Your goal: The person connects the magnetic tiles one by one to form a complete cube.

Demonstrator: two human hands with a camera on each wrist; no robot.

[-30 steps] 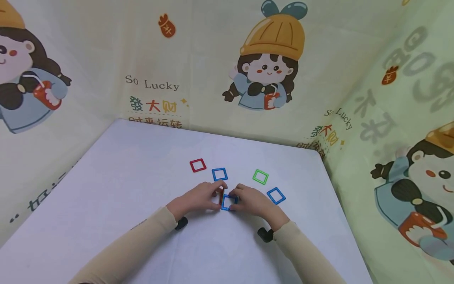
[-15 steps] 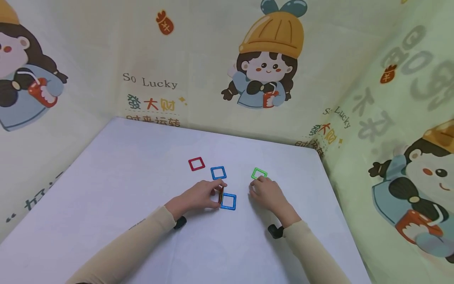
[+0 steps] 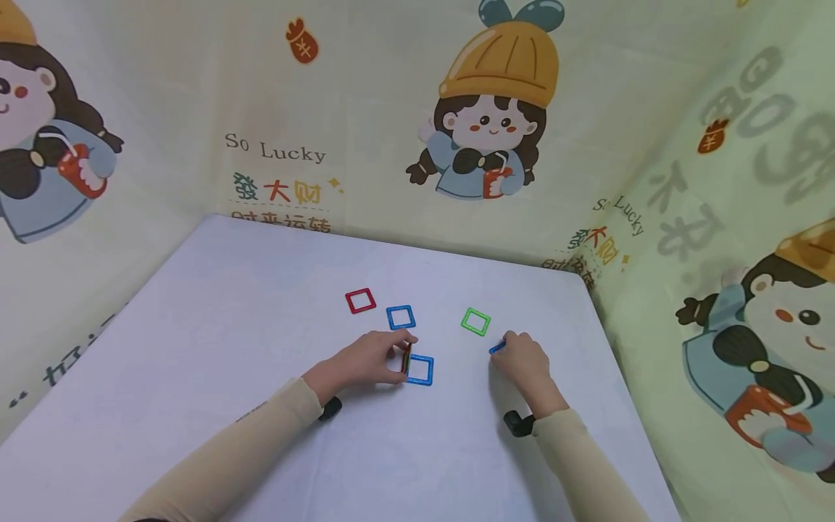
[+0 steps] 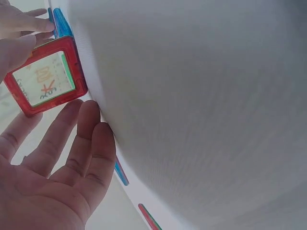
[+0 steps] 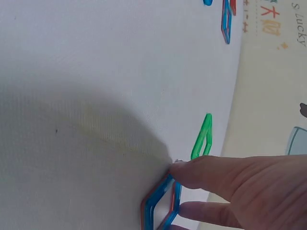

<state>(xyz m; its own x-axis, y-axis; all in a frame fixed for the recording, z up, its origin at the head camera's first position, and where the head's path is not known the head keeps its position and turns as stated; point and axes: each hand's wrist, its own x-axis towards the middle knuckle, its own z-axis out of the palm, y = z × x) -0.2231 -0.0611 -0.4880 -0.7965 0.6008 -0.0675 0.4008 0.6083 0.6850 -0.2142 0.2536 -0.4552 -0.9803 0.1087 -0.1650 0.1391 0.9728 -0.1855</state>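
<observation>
My left hand [image 3: 365, 359] holds a red square magnetic tile [image 4: 79, 67] upright between thumb and fingers. A green edge shows inside the red frame in the left wrist view. Beside it, a blue square tile [image 3: 430, 370] lies flat on the table, next to the upright tile's lower edge. Over to the right, my right hand [image 3: 527, 362] pinches another blue square tile [image 3: 497, 348] at its edge. In the right wrist view that blue tile [image 5: 150, 206] is partly cut off by the frame's bottom, with thumb and fingertips on it.
Behind the hands, a red square tile [image 3: 349, 304], a blue one [image 3: 403, 327] and a green one [image 3: 472, 330] lie flat on the white table [image 3: 261, 290]. A printed cloth [image 3: 378, 145] rises along the table's back and sides.
My right hand has left the flat blue tile in the middle, passed near the green tile and moved right, taking hold of the blue tile there. My left hand stays with the upright tile.
</observation>
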